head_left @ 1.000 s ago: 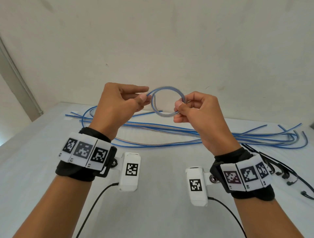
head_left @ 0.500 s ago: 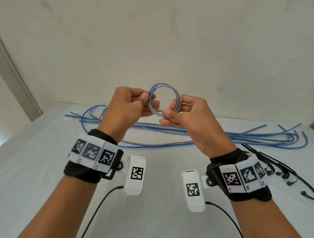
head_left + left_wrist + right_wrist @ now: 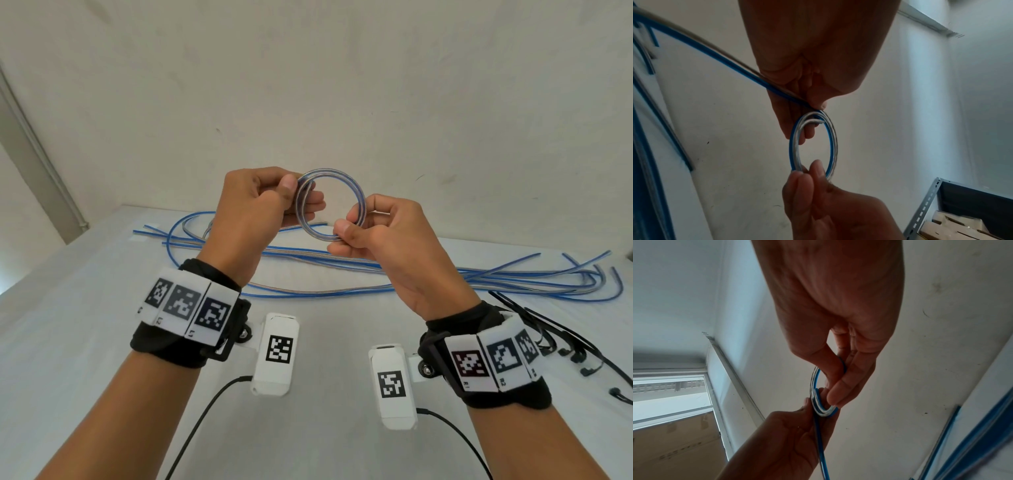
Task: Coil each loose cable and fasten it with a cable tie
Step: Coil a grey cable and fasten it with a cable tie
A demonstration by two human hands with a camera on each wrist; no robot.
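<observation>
A blue-and-silver cable coil (image 3: 342, 178) (image 3: 832, 142) (image 3: 815, 386), wound into a small ring, is held up in the air above the table. My left hand (image 3: 263, 202) (image 3: 813, 104) pinches the ring's left side between thumb and fingers. My right hand (image 3: 373, 226) (image 3: 836, 386) pinches its lower right side. The cable's loose tail (image 3: 701, 48) runs out of the left hand's grip back toward the table. Black cable ties (image 3: 561, 346) lie on the table at the right, near my right wrist.
Several loose blue-and-silver cables (image 3: 342, 270) sprawl across the white table (image 3: 85, 342) below the hands, reaching from back left to far right. A plain wall stands close behind. A metal shelf with cardboard boxes (image 3: 962, 216) shows in the left wrist view.
Both hands have kept turning the ring and shifted their grips along it. The hands have drawn closer together and slightly nearer, with the coil still held between them.
</observation>
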